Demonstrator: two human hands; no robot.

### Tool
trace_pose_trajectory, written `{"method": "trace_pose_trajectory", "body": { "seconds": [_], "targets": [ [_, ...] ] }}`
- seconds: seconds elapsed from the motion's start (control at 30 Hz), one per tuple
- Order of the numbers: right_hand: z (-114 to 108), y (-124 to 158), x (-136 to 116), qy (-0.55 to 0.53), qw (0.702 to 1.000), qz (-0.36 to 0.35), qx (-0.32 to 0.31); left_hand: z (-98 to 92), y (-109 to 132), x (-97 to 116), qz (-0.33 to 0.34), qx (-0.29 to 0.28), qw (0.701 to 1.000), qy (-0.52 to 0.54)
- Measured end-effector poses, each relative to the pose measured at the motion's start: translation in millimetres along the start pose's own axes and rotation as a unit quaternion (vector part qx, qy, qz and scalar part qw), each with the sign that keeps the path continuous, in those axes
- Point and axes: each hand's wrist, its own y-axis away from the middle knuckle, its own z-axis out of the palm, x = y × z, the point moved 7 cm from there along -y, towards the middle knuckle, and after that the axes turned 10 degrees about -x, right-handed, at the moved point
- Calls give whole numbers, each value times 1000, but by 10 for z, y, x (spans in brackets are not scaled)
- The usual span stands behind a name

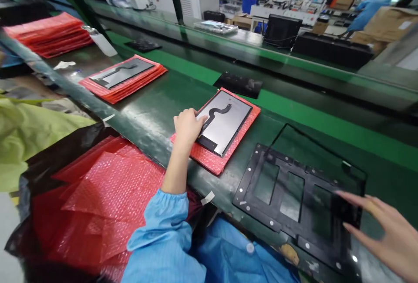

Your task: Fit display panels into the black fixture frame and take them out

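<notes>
My left hand (187, 127) rests on the near left corner of a grey display panel (225, 122) with a black flex cable; its fingers are curled against the panel's edge. The panel lies on a red bubble-wrap bag (212, 161) on the green bench. My right hand (388, 230) is at the lower right, fingers stretched out and apart, hovering at the right edge of a black metal fixture frame (287, 191). It holds nothing.
A second panel on red bags (124, 78) lies further left, with a red stack (48, 35) behind it. Loose red bubble bags (98, 200) fill a black sack on my lap side. A dark panel (238, 83) lies on the green conveyor strip. Monitors and boxes stand beyond.
</notes>
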Motion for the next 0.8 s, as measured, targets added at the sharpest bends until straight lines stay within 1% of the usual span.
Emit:
{"method": "trace_pose_trajectory", "body": {
  "seconds": [0.07, 0.13, 0.2, 0.27, 0.3, 0.33, 0.4, 0.43, 0.5, 0.57, 0.67, 0.73, 0.8],
  "targets": [
    [77, 308, -201, 21, 999, -36, -27, -85, -32, 27, 19, -26, 998, 53],
    [146, 476, -323, 19, 997, -62, -50, -153, -16, 54, 33, -51, 992, 112],
    [172, 518, -401, 18, 996, -77, -51, -219, 66, 61, 40, -57, 985, 158],
    [166, 482, -463, 14, 995, -91, -44, -294, 218, 34, 43, -36, 974, 222],
    [159, 452, -492, 9, 994, -100, -43, -328, 316, 11, 48, -20, 961, 273],
    [151, 422, -518, 2, 993, -108, -43, -353, 427, -13, 56, -6, 941, 333],
    [140, 367, -542, -14, 992, -114, -50, -360, 665, -49, 72, 8, 887, 456],
    [139, 345, -544, -21, 992, -112, -56, -335, 784, -54, 75, 2, 862, 501],
    [139, 311, -536, -33, 992, -105, -62, -234, 1011, -38, 66, -26, 832, 551],
    [141, 283, -540, -39, 992, -98, -64, -92, 1216, -6, 42, -51, 809, 583],
    [112, 232, -630, -62, 993, -85, -54, 151, 1474, 67, 6, -68, 786, 614],
    [33, 184, -734, -91, 994, -55, -19, 340, 1614, 161, -9, -92, 775, 625],
    [-85, 139, -856, -125, 991, -20, 44, 535, 1728, 302, -13, -136, 765, 629]
  ]
}}
